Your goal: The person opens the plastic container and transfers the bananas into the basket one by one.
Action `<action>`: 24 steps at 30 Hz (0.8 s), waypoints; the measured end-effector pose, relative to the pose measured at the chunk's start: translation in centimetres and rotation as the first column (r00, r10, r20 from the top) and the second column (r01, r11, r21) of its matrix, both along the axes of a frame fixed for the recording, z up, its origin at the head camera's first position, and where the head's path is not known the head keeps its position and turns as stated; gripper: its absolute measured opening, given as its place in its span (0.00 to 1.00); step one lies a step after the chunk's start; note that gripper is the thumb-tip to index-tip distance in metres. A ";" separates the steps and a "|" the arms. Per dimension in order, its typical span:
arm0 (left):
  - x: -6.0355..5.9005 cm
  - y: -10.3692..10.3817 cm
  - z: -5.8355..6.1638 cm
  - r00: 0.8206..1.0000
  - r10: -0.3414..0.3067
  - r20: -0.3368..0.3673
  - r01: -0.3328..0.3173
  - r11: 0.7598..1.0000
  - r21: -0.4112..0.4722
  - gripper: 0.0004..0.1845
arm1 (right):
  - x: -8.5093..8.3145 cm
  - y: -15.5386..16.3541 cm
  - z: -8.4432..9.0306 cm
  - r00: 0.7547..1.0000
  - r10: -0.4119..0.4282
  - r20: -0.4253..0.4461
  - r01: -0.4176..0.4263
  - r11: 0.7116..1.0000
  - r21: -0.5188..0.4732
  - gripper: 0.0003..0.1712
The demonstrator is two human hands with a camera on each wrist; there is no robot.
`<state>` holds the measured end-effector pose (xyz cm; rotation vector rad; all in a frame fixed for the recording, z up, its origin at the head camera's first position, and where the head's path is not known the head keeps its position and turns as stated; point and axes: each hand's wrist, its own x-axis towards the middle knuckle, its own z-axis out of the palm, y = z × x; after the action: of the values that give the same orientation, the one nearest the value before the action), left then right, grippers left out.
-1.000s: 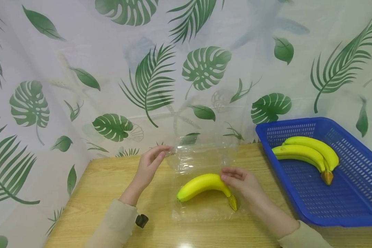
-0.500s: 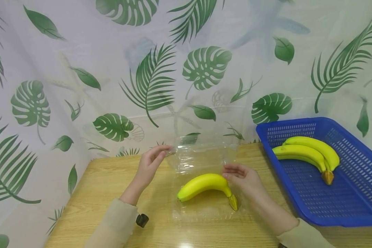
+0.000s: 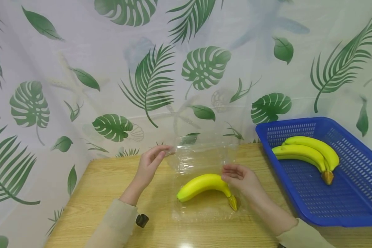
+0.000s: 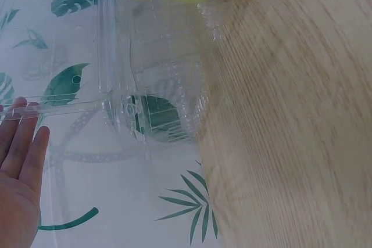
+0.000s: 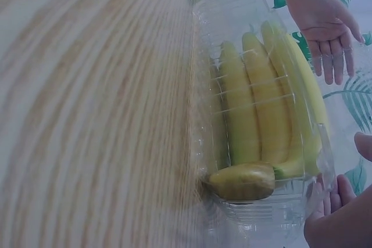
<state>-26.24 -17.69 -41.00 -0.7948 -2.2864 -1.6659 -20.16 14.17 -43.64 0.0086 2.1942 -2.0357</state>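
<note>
A yellow banana bunch (image 3: 201, 186) lies in the base of a clear plastic clamshell box (image 3: 204, 217); the right wrist view shows several bananas (image 5: 241, 114) joined at a brown stem end. The box's clear lid (image 3: 201, 158) stands raised toward the wall. At the lid's left edge my left hand (image 3: 150, 165) touches the plastic with straight fingers (image 4: 26, 143). Beside the bunch, my right hand (image 3: 243, 181) has its fingers at the box's right edge, loosely bent, with the thumb a little apart from them. Clear plastic makes the exact contact hard to see.
On the right of the wooden table (image 3: 105, 182) stands a blue plastic basket (image 3: 344, 206), holding another banana bunch (image 3: 310, 155). Behind the table hangs a white curtain (image 3: 161, 34) printed with green leaves.
My right hand has shifted very slightly up along the box's edge. The left hand, the lid and the bananas look the same.
</note>
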 end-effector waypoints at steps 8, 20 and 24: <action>0.0 -0.1 -0.1 1.000 0.010 0.005 -0.010 1.000 -0.009 0.17 | 0.1 -0.1 -0.1 1.000 0.010 -0.002 -0.010 1.000 0.001 0.29; -0.1 -0.1 -0.2 1.000 -0.002 -0.002 0.002 1.000 0.003 0.18 | 0.2 -0.3 -0.7 1.000 -0.004 -0.014 0.004 1.000 0.027 0.29; 0.0 0.0 -0.1 1.000 -0.001 0.006 0.001 1.000 -0.001 0.18 | 0.1 -0.3 -0.9 0.999 0.003 -0.044 0.000 0.997 0.078 0.29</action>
<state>-26.22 -17.71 -41.12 -0.7924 -2.2914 -1.6693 -20.05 13.85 -44.58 -0.0293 2.2971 -1.9669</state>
